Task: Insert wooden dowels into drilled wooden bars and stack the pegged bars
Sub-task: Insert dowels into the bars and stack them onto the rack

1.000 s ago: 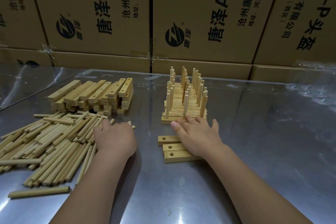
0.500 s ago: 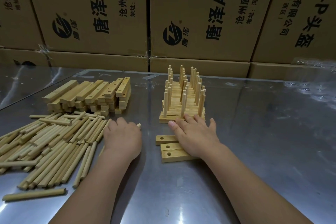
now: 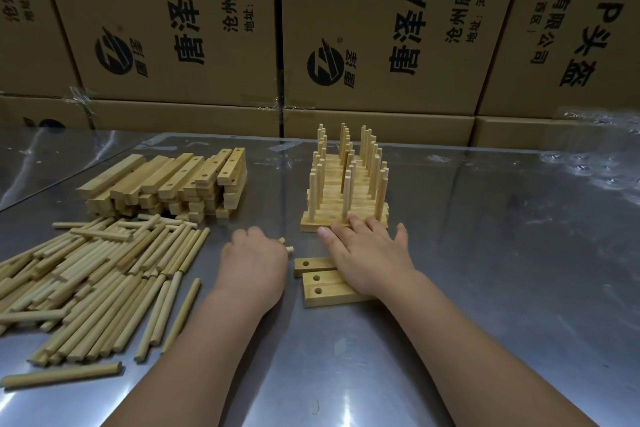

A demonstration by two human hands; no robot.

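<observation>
My left hand (image 3: 252,263) grips a few wooden dowels (image 3: 286,245), whose ends stick out to the right of my fist. It sits between the dowel pile and three drilled bars (image 3: 320,282) lying flat side by side on the metal table. My right hand (image 3: 367,253) lies flat on those bars with straight fingers, its fingertips touching the front bar of the stack of pegged bars (image 3: 346,191). That stack stands just behind, its dowels upright in rows.
A loose pile of dowels (image 3: 93,274) covers the table's left side, with one stray dowel (image 3: 62,374) near the front. Behind it sits a stack of unpegged drilled bars (image 3: 166,184). Cardboard boxes (image 3: 346,28) wall off the back of the steel table (image 3: 485,270).
My left hand has slid right from the dowel pile toward the three flat bars, carrying dowels. My right hand has stayed flat on the bars.
</observation>
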